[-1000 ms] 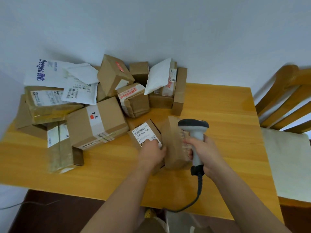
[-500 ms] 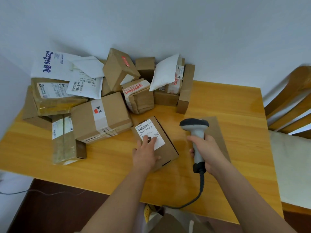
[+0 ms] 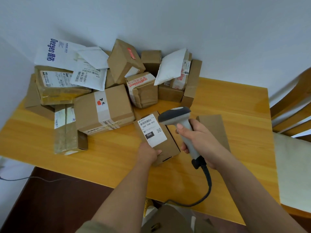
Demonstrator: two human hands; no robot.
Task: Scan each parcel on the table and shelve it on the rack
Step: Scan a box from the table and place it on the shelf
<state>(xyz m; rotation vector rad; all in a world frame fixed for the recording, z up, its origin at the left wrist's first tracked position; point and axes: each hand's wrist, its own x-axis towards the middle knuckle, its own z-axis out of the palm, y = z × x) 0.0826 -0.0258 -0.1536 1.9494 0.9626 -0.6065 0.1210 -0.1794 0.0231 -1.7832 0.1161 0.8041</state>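
Wooden table (image 3: 235,101) of piled parcels, left hand (image 3: 148,153) gripping labelled box (image 3: 158,140), right hand (image 3: 198,140) gripping scanner (image 3: 178,118)

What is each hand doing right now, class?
Left hand: holds the labelled box by its near end.
Right hand: grips the scanner.

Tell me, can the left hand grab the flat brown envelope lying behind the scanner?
Probably not right now. The left hand holds the small labelled box, and the right hand with the scanner sits between it and the flat envelope.
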